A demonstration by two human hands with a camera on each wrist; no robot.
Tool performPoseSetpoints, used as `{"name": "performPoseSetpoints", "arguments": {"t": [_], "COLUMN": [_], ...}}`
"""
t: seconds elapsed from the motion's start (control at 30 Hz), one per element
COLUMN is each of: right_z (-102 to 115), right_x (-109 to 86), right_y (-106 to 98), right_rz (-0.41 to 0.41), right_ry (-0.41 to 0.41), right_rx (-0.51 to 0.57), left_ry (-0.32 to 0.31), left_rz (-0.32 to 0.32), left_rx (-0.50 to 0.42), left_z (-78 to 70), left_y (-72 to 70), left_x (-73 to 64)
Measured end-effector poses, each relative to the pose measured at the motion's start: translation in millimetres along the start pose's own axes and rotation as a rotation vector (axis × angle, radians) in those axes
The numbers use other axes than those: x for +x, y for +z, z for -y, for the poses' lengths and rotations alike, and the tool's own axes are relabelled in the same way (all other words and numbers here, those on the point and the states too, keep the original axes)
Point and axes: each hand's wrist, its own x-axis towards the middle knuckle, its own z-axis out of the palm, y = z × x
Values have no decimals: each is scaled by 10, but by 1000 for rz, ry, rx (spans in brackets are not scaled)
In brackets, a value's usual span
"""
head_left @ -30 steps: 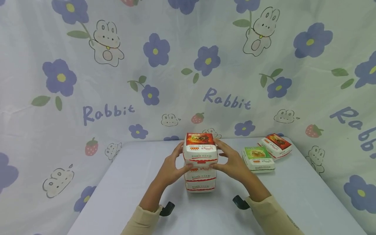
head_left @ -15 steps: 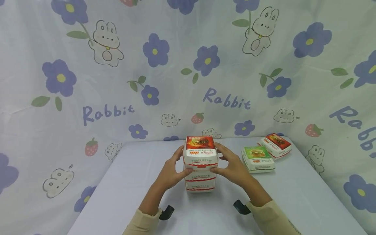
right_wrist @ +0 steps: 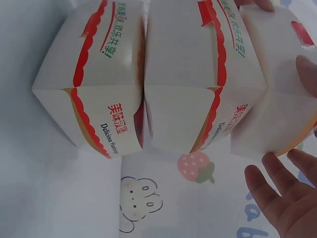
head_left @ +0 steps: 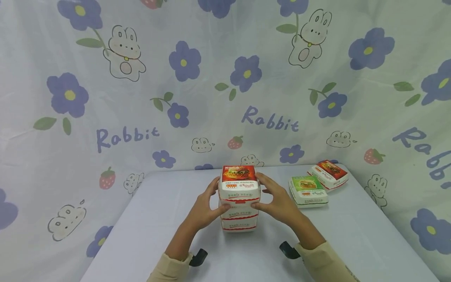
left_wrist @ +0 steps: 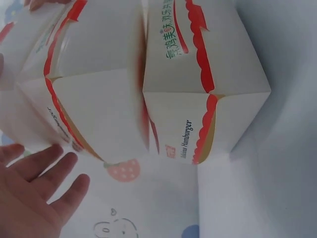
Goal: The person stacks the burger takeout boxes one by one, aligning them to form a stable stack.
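Three paper hamburger boxes stand stacked on the table's middle. The top hamburger box (head_left: pixel 239 192) has a red burger picture on its lid. My left hand (head_left: pixel 202 209) holds its left side, thumb at the lower front edge and fingers around the side. Opposite it, my right hand (head_left: pixel 280 201) grips the right side the same way. Under it sit the middle box (right_wrist: pixel 198 64) and the bottom box (left_wrist: pixel 193 59), white with red scalloped bands; their lids are hidden. In the right wrist view, some right fingers (right_wrist: pixel 277 181) are spread beside the top box.
Two more boxes lie to the right of the stack: a green-topped box (head_left: pixel 308 192) and, behind it, a red-topped box (head_left: pixel 328 174). The white table (head_left: pixel 158 203) meets a patterned curtain (head_left: pixel 211 98) at the back. Black wrist mounts (head_left: pixel 289 250) stick out near the sleeves.
Both hands have lowered the top box slightly, bringing it down onto the two boxes below. The two boxes on the right have stayed put.
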Motion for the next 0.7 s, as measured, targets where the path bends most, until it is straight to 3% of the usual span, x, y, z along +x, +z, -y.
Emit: {"name": "performPoseSetpoints", "arguments": {"t": [0.53,0.7], "right_z": [-18,-23], "right_x": [-12,-19], "right_y": [30,38], "right_rz": [-7,1], "right_ry": [-8,35], "right_rx": [-5,-6], "left_ry": [-40,-53], "left_rz": [20,26], "left_rx": [14,13], "left_z": [-7,5], "left_y": [-18,-19], "left_x": [-21,-25]}}
